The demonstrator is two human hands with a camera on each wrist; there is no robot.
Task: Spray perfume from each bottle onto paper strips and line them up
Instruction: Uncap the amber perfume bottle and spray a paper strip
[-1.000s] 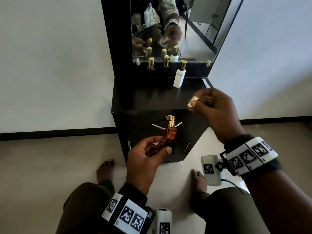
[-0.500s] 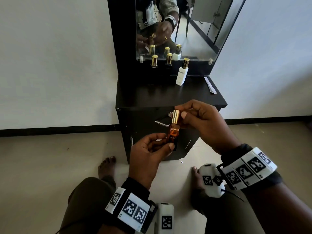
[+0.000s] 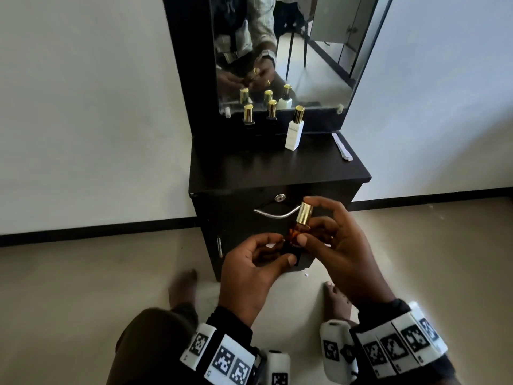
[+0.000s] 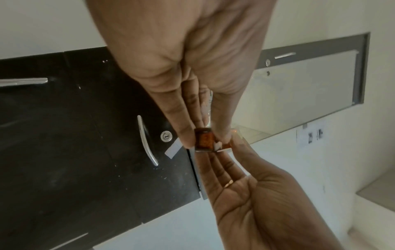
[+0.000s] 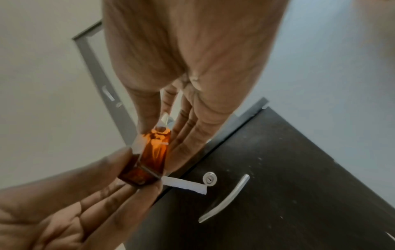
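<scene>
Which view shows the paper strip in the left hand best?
Right wrist: the paper strip juts out white and sharp under the amber bottle, against the dark cabinet. The left wrist view shows only a short end behind the left hand's fingers. In the head view the hands hide it.

Amber bottle [image 3: 295, 234], gold cap on, between left hand [image 3: 249, 276] and right hand [image 3: 342, 254].

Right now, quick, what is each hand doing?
Left hand: holding the amber perfume bottle and a paper strip.
Right hand: holding the same bottle, near its gold cap.
</scene>
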